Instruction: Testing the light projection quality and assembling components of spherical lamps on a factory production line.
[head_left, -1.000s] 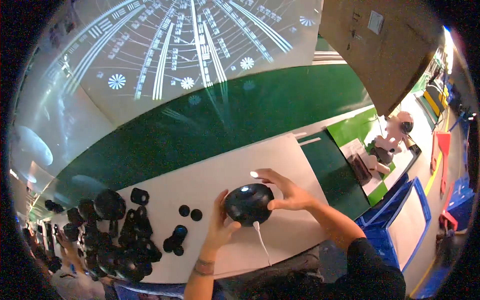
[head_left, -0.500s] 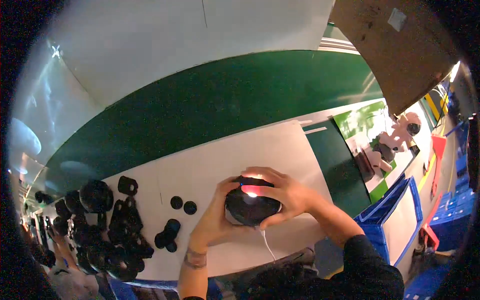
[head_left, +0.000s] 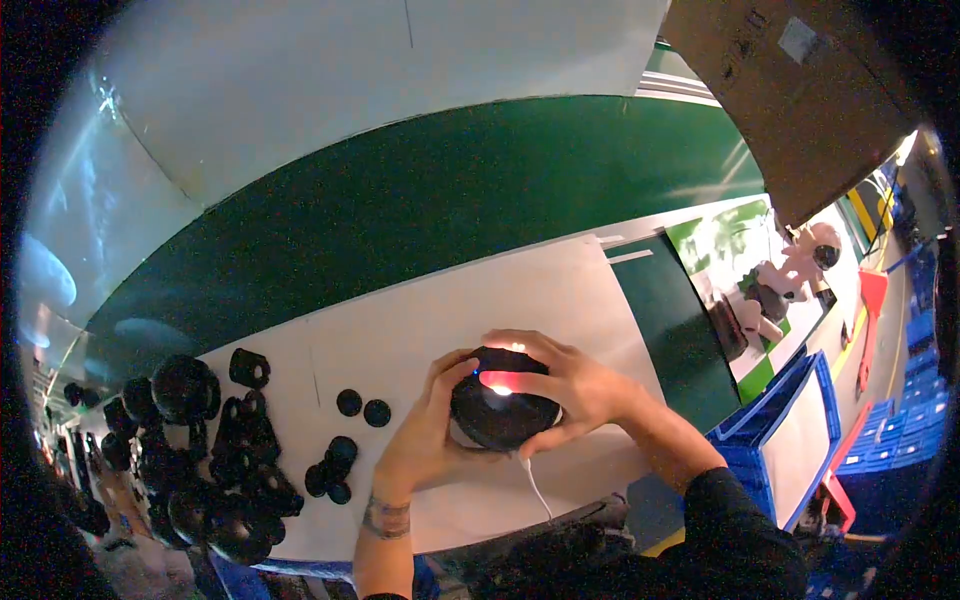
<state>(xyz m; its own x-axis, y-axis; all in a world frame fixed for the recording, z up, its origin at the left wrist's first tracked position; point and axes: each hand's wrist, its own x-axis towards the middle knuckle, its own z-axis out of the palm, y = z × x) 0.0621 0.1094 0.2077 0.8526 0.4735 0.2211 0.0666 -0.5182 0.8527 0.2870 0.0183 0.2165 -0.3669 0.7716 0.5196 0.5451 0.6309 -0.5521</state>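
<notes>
Both of my hands hold a round black device (head_left: 500, 415) above the white work surface. A bright light glows on its upper side, reddening a finger of my right hand. From the device's near side a white cable (head_left: 537, 487) runs down toward me. My left hand (head_left: 430, 415) wraps its left side, closed on it; a small blue light shows by the fingertips. My right hand (head_left: 575, 390) curves over the top and right side, thumb at the near edge. Left of my left hand lie small black discs (head_left: 348, 403). The device's underside is hidden.
A pile of round black parts (head_left: 185, 385) covers the table's left end. To the right stand a blue crate (head_left: 765, 450) and a white toy-like figure (head_left: 800, 260) beside a green-and-white sheet (head_left: 690, 240). A cardboard box (head_left: 790, 90) hangs over the upper right.
My hands and the device stay almost in place. The small black discs at the left lie slightly differently in the picture, as the view has shifted a little.
</notes>
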